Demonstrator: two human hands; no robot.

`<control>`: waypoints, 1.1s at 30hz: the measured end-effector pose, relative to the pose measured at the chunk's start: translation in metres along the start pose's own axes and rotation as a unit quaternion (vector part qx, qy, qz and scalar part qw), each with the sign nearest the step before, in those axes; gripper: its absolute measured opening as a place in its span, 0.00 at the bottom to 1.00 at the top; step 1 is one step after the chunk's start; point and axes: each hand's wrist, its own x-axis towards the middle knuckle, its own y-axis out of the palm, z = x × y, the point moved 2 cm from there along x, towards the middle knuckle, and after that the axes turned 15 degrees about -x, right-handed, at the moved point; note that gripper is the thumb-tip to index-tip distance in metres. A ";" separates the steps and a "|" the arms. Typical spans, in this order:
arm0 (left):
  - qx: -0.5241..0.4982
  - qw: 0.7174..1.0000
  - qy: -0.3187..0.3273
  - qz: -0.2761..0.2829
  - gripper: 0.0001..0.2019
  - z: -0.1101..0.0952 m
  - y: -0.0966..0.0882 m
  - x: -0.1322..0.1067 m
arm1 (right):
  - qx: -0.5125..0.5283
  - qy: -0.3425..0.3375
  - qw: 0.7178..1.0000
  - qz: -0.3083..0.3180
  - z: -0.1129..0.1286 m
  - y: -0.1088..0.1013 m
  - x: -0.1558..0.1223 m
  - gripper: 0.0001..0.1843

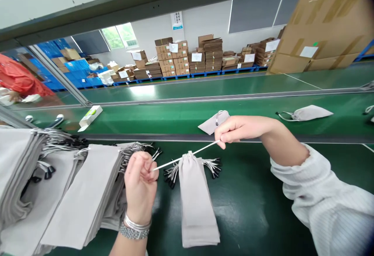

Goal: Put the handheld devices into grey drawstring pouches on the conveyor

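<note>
A small pile of light grey drawstring bags [197, 205] lies on the green work surface in front of me, its white cords with black ends fanning out on both sides. My left hand [142, 174] is closed on one end of a white drawstring [172, 161], left of the pile. With thumb and fingers pinched, my right hand [233, 130] grips the other end, up and to the right. Between them the cord runs taut across the top bag's gathered neck. The cord's ends are hidden inside my fingers.
Thick stacks of grey drawstring bags [84, 193] fill the left side. On the green conveyor [146, 119] lie one bag [312, 113], another behind my right hand, and a white box [90, 117]. A red-sleeved person [20, 76] is at far left; cartons [172, 59] stand behind.
</note>
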 end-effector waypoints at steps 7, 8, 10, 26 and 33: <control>0.160 0.982 -0.069 0.074 0.11 0.035 -0.006 -0.006 | 0.172 0.036 0.902 -0.393 0.010 -0.024 -0.028 0.13; 0.198 0.973 -0.079 0.083 0.11 0.039 -0.007 -0.007 | 0.151 0.039 0.867 -0.473 0.010 -0.028 -0.034 0.11; 0.261 0.955 -0.093 0.104 0.12 0.045 -0.007 -0.009 | 0.067 0.051 0.795 -0.600 0.008 -0.036 -0.044 0.08; 0.493 0.823 -0.041 0.278 0.14 0.057 -0.005 -0.015 | -0.249 0.199 0.908 -0.272 -0.042 0.004 0.034 0.13; 0.563 0.740 0.004 0.369 0.12 0.064 -0.007 -0.015 | -0.256 0.154 0.939 -0.170 -0.051 0.036 0.061 0.12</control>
